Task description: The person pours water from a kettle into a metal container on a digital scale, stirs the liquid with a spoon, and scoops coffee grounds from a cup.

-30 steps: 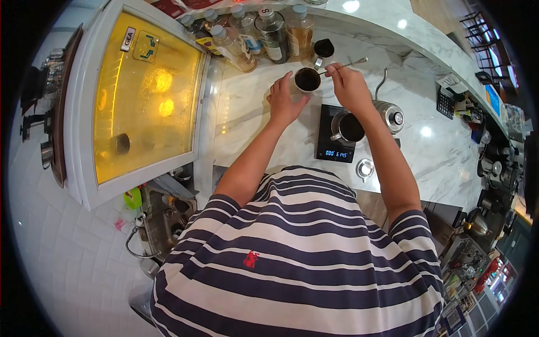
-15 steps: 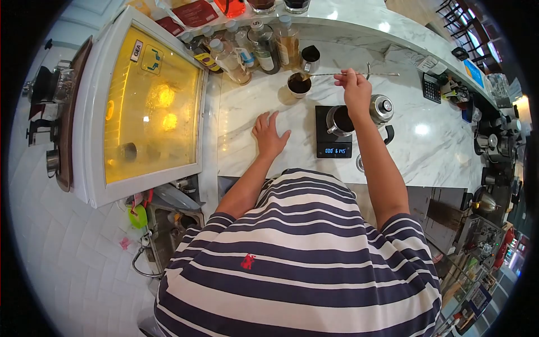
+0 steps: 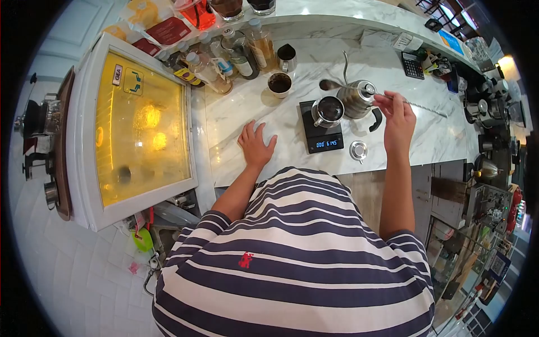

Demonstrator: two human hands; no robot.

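White "GEA" label (image 3: 117, 75) marks the glass door (image 3: 126, 118) while right fingers (image 3: 397, 103) pinch a spoon (image 3: 330, 85), left fingers (image 3: 251, 129) spread empty.

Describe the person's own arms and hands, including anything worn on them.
The left hand and right hand are bare, with no gloves or watch visible. Both forearms are uncovered below short sleeves striped dark navy and white, matching the shirt, which carries a small red emblem.

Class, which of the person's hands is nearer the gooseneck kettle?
Right. The right hand, holding a long-handled spoon, is just right of the gooseneck kettle; the left hand is farther, left of the scale.
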